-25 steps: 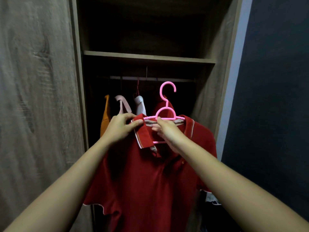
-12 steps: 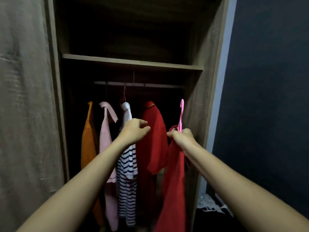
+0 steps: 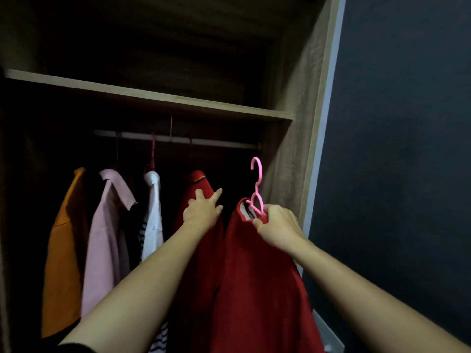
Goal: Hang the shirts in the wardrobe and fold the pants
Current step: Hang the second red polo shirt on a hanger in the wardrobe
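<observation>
hands: 2, both reaching into the wardrobe (image 3: pixel 300 103).
left hand (image 3: pixel 202 211): fingers spread, lying flat against the shoulder of the hung red shirt (image 3: pixel 201 250); not gripping anything.
right hand (image 3: pixel 279 226): fingers curled tight, pinching the pink hanger (image 3: pixel 257 189) together with the collar of the red polo (image 3: pixel 260 289).
pink hanger: 1 in hand, hook pointing up, sitting below the rail (image 3: pixel 178 139) and not touching it; lower part is going into the polo's collar.
red polo: 1, draping straight down from the right hand, at the right end of the row, just beside the wardrobe's right wall.
shirts on rail: 4, left to right: orange shirt (image 3: pixel 63 250), pink shirt (image 3: pixel 104 238), white striped shirt (image 3: pixel 153 225), hung red shirt.
red garments total: 2, hanging side by side; whether touching, can't tell.
shelf (image 3: pixel 153 94): 1, running above the rail; contents too dark to tell.
pants: none showing in this view.
</observation>
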{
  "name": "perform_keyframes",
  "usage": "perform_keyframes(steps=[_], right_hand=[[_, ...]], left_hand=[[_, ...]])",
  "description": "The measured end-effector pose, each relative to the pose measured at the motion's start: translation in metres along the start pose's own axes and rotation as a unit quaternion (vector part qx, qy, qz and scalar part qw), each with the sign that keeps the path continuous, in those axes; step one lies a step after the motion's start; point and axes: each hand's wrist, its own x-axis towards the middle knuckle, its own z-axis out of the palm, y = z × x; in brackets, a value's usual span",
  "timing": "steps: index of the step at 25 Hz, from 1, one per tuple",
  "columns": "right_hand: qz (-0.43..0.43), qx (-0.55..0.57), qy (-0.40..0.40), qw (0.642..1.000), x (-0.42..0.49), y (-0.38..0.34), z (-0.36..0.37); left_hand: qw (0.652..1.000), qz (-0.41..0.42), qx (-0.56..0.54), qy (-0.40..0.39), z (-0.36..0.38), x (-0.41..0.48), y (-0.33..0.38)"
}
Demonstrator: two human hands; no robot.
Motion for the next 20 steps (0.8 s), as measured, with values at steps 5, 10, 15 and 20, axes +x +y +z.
perform_keyframes(steps=[5,10,15,20], right_hand=[[-0.064,-0.092,0.018,0.994,0.067,0.011,0.019],[-0.109,-0.179,0.016,0.978,0.127,0.005,0.034],[-0.117,-0.219,0.022,0.969,0.188,-0.004,0.038],[-0.114,-0.219,0.016,0.969,0.228,-0.018,0.051]], left_hand=[[0.991,0.000,0.018,0.135,0.017,0.020,-0.010],[0.985,0.035,-0.063,0.160,0.028,0.024,-0.018],[0.981,0.044,-0.051,0.181,0.033,0.031,-0.017],[0.974,0.074,-0.066,0.203,0.035,0.039,-0.016]])
